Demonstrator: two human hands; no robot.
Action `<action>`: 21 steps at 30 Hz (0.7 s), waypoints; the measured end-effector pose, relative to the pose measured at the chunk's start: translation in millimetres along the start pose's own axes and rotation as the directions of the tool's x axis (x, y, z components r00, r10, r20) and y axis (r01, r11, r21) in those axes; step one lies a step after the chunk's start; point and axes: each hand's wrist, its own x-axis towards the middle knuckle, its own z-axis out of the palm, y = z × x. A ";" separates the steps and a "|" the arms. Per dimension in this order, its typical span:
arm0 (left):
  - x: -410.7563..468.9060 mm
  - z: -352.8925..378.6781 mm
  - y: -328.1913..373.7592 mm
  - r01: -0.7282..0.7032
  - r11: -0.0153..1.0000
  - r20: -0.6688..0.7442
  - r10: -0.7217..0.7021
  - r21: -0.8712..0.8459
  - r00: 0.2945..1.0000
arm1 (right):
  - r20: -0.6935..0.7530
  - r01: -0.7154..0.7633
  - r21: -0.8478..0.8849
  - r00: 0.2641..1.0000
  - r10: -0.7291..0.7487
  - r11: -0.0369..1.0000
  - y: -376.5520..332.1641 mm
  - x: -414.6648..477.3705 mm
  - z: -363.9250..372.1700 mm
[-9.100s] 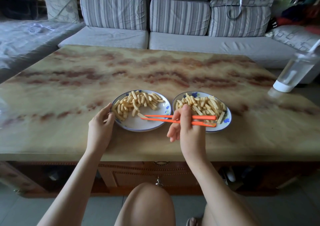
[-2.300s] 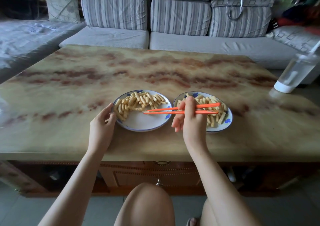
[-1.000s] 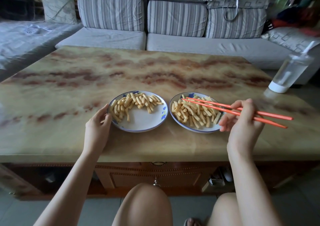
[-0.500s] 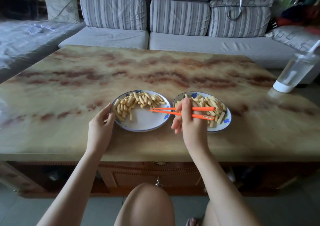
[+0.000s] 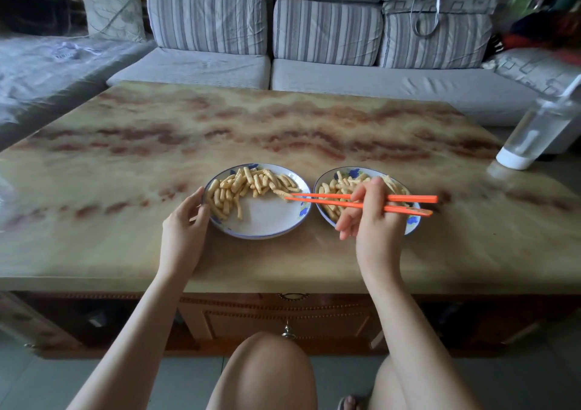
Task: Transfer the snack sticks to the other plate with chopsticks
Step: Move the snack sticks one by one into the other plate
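Now — right hand [image 5: 374, 221] grip pinching chopsticks [image 5: 361, 201], tips closed on snack stick [image 5: 281, 193] | left hand [image 5: 184, 230] touching left plate [image 5: 267, 230] rim

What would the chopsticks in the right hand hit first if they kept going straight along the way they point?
The chopsticks in the right hand point left; their tips already sit at a snack stick on the left plate, with the pile beyond it.

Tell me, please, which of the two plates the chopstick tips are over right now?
The left plate, whose rim the left hand touches. The orange chopsticks cross the right plate, but their tips meet a snack stick on the left one.
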 end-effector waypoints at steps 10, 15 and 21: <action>0.8 -0.6 -1.1 0.007 1.000 0.007 -0.007 0.003 1.000 | -0.282 0.065 0.036 0.958 -0.052 0.997 -12.7 15.8 -45.8; 0.2 -1.0 -0.5 0.013 1.000 0.010 -0.013 0.004 1.000 | -0.351 0.062 -0.025 0.934 -0.067 0.998 -9.6 19.6 -59.9; -1.3 -1.0 2.3 0.011 1.000 0.004 -0.011 0.003 1.000 | -0.327 0.071 -0.065 0.941 -0.089 0.995 -7.4 19.3 -61.3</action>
